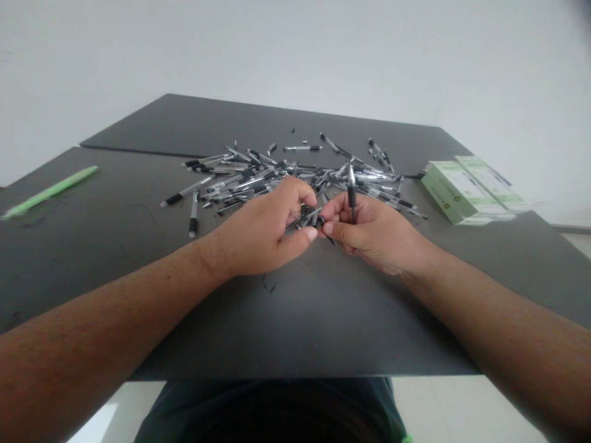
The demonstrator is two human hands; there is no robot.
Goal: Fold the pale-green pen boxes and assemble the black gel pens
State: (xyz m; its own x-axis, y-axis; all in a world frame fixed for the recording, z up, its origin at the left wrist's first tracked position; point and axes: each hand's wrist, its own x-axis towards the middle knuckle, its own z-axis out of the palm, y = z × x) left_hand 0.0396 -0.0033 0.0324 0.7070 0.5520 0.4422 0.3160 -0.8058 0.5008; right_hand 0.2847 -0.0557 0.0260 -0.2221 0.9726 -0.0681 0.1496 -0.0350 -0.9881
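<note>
My right hand (369, 231) is closed, with a pen (352, 191) standing upright from its fingers, clear tip up and black grip below. Its thumb and index finger also pinch a small black piece (322, 219), too small to name. Close beside it, my left hand (265, 227) has thumb and index finger apart; its other fingers are partly hidden. Between the two hands show several thin pen parts (305, 216), and whether the left fingers touch them is unclear. Just beyond both hands spreads a loose pile of clear pens with black grips (240, 178).
The dark grey table (277, 332) has a second dark table (221, 123) behind it. Two green-and-white boxes (447, 197) lie at the right. A light green stick-like object (55, 191) lies at the far left. A single pen (192, 215) lies left of the pile.
</note>
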